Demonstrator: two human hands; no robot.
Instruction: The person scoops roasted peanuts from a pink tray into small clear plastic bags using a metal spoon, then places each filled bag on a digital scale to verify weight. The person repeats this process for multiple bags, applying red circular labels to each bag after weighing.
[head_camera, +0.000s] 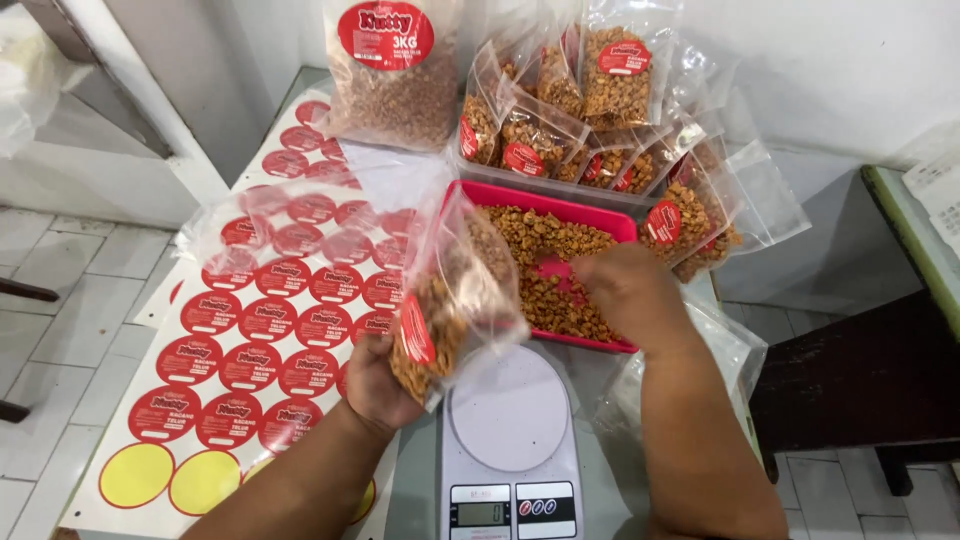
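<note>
My left hand (375, 385) grips a clear plastic pouch (455, 295) partly filled with brown coated nuts and bearing a red round sticker; the pouch is tilted above the left edge of a white kitchen scale (510, 420). My right hand (620, 290) reaches into a red tray (545, 200) of loose coated nuts behind the scale, fingers curled down among the nuts. Whether it holds any is hidden.
Several filled, labelled pouches (590, 120) are piled behind the tray, next to a large bag of nuts (392, 75). A sheet of red and yellow round stickers (250, 340) lies at left under clear empty bags (300, 215). A dark bench (860, 385) stands at right.
</note>
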